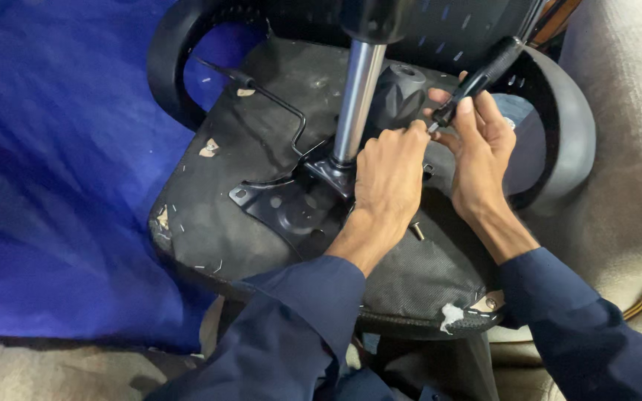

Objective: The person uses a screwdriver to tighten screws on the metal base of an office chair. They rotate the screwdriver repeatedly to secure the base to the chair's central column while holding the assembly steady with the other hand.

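My right hand gripped the screwdriver, its tip angled down toward the chair's mounting plate, while my left hand's fingers pinched together steadying it.

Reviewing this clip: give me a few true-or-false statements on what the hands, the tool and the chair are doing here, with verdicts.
1. The right hand grips a black-handled screwdriver. True.
2. The office chair stands upright on its wheels. False: it is upturned, its seat underside facing up.
3. The left hand rests on the blue sheet. False: it is at the metal plate by the screwdriver's tip.
4. A shiny metal column rises from the plate. True.
5. A loose bolt stands on the seat underside. True.
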